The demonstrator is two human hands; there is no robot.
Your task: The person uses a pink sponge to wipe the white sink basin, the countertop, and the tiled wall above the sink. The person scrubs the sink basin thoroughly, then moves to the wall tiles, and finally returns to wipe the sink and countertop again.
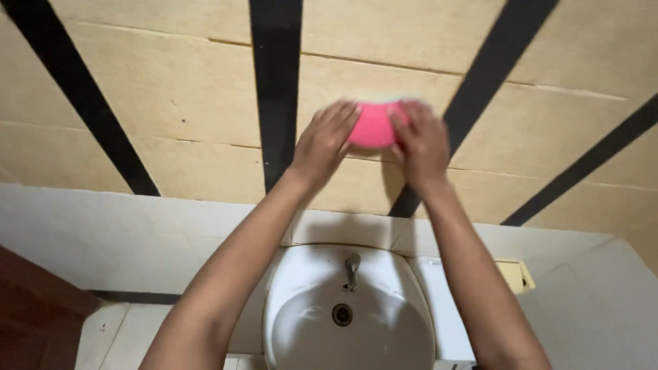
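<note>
Both my arms reach up to the tan wall (171, 89) above a white basin. A pink sponge (372, 127) is pressed flat against the wall between my hands. My left hand (325, 140) lies on its left edge with fingers stretched over it. My right hand (421, 140) grips its right edge, fingers curled on the sponge. Part of the sponge is hidden behind my fingers.
Black stripes (275, 89) cross the tan wall panels. Below is a white tiled band (103, 226), then a white basin (288, 274) with a metal tap (351, 268) and drain (342, 314). A yellowish object (515, 275) lies right of the basin. A brown surface (34, 308) is at the left.
</note>
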